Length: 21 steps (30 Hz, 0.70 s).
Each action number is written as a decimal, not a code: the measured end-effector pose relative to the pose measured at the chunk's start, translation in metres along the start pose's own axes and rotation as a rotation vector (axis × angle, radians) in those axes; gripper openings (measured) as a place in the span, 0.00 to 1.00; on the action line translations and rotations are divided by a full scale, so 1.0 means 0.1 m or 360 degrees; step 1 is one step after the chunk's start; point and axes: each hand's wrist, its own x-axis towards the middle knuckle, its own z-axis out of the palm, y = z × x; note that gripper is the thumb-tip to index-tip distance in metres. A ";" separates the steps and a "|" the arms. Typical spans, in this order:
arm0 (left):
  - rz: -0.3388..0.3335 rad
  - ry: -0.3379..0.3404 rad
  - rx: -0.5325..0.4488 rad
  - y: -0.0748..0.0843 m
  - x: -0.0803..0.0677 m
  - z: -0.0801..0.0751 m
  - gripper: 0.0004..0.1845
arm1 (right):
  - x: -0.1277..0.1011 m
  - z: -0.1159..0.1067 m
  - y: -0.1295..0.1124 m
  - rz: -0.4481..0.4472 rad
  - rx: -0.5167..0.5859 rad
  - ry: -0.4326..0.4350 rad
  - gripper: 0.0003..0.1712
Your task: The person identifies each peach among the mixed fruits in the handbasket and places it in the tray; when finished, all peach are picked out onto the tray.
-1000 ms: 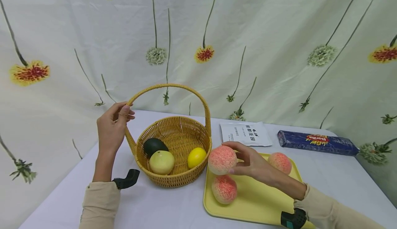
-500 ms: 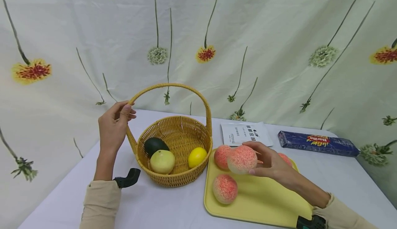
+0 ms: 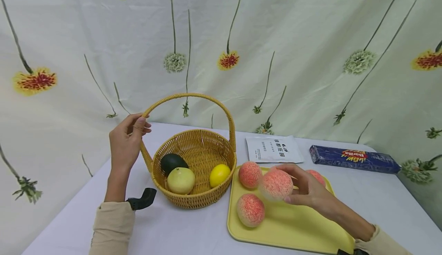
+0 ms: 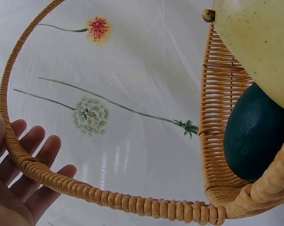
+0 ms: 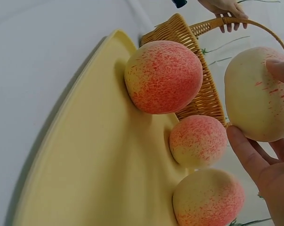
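Right hand [image 3: 305, 191] of mine is curled round a pink-and-cream speckled round peach [image 3: 276, 185], thumb on one side and fingers on the other, holding it just above the flat yellow plastic tray [image 3: 293, 228] at lower right of the head view. In the right wrist view the held peach [image 5: 257, 94] sits at the right edge, clear of the three other peaches on the tray. Those three are the front peach [image 3: 250, 209], the back-left peach [image 3: 250, 174] and a back-right peach [image 3: 315, 176] half hidden behind my fingers.

Left hand [image 3: 126, 142] at centre left holds the arched handle [image 3: 193, 96] of the round woven wicker basket [image 3: 193, 166]: thumb and fingers are loosely wrapped around the handle's left side. The left wrist view shows the fingers [image 4: 36, 155] fairly straight behind the coiled handle, so the hold looks light rather than tight.

The basket stands on the white worktop [image 3: 172, 232], touching or nearly touching the tray's left edge. Inside lie a dark green avocado [image 3: 171, 162], a pale yellow-green round fruit [image 3: 180, 180] and a yellow lemon [image 3: 219, 175].

To handle this well, I judge the peach wants a steady all-round hold and enough height to pass over its neighbours, and the basket should stay steadied by the handle. A white printed packet [image 3: 274, 149] and a dark blue pasta box [image 3: 353, 159] lie behind the tray.
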 end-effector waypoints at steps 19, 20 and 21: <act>-0.0016 -0.0005 0.0011 0.01 0.00 0.00 0.20 | -0.22 -0.09 0.25 0.0131 -0.0060 0.0025 0.36; -0.0015 -0.0005 0.0011 0.01 0.00 0.00 0.20 | -0.23 -0.09 0.26 0.0145 -0.0069 0.0027 0.36; -0.0017 -0.0004 0.0014 0.02 -0.01 0.00 0.20 | -0.24 -0.10 0.27 0.0166 -0.0078 0.0032 0.36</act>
